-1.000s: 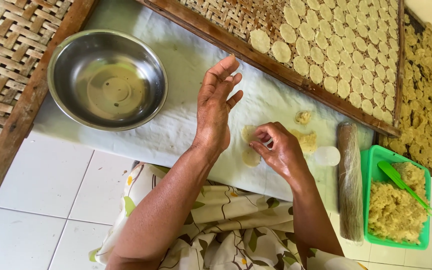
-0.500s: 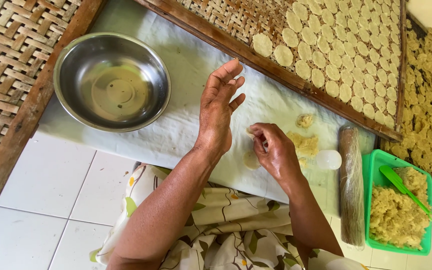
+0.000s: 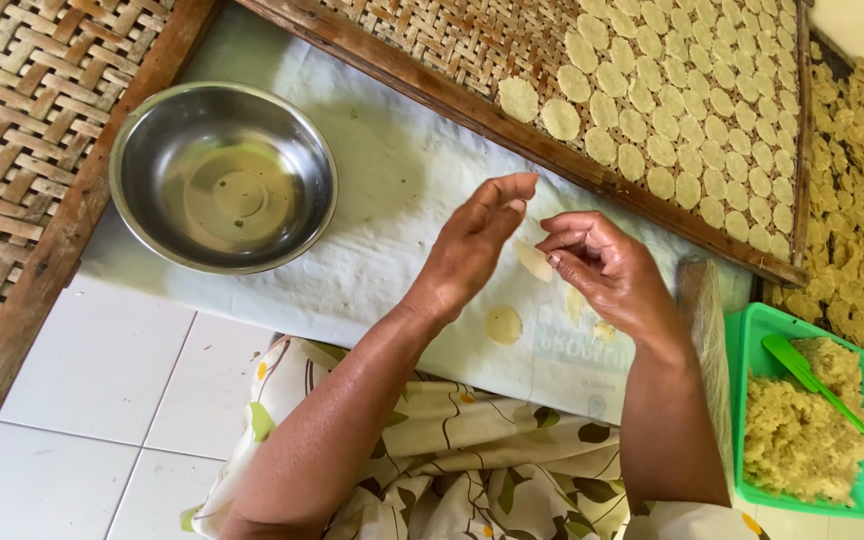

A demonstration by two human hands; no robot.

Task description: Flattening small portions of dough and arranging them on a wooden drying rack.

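White cloth (image 3: 392,200) on tiled floor: right hand (image 3: 607,275) is pinching a thin dough disc (image 3: 534,262) (soft, tearable, lift by its edge), left hand (image 3: 477,240) is hovering open beside it.

left hand (image 3: 472,245): flat, raised | right hand (image 3: 607,270): fingertips pinched
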